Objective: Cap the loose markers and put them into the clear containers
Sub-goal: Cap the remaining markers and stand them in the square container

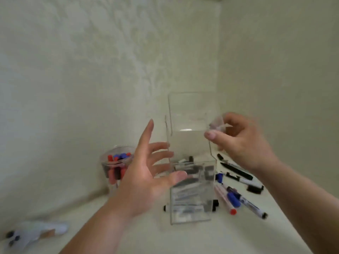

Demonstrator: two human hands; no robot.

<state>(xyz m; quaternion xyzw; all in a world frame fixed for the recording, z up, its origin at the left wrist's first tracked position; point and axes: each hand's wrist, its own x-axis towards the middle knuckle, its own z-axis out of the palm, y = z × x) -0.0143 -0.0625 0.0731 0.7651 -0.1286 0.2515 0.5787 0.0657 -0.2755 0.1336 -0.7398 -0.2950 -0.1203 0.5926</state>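
At the upper right corner of the clear lid [190, 110], the right hand [240, 140] is seen with thumb and curled fingers pinched on the thin edge, though the exact contact is hidden by blur. Beside the lid's left edge the left hand [145, 180] is held released, fingers straight and spread, with nothing grasped; whether its fingertips touch the panel cannot be told. The lid is judged to be stiff, light, smooth plastic, likely slippery and liable to crack if twisted, so it is best taken by its edges or corners and steadied from both sides.

Below the lid, the clear box [189, 219] is set on the desk [183, 239], and black markers [187, 187] appear to be laid flat inside it. Left of the box, partly behind the left hand, a round clear jar [104, 163] is filled with red and blue markers stood on end.

Right of the box, the loose markers [244, 200] are scattered on the desk: black ones, blue-capped ones and a red-tipped one [224, 200], with a loose black cap [255, 188] among them. These are judged light, rigid and prone to rolling, best gripped at mid-barrel while a cap is pressed on. At the near left corner, a blurred white object [36, 233] can be made out.
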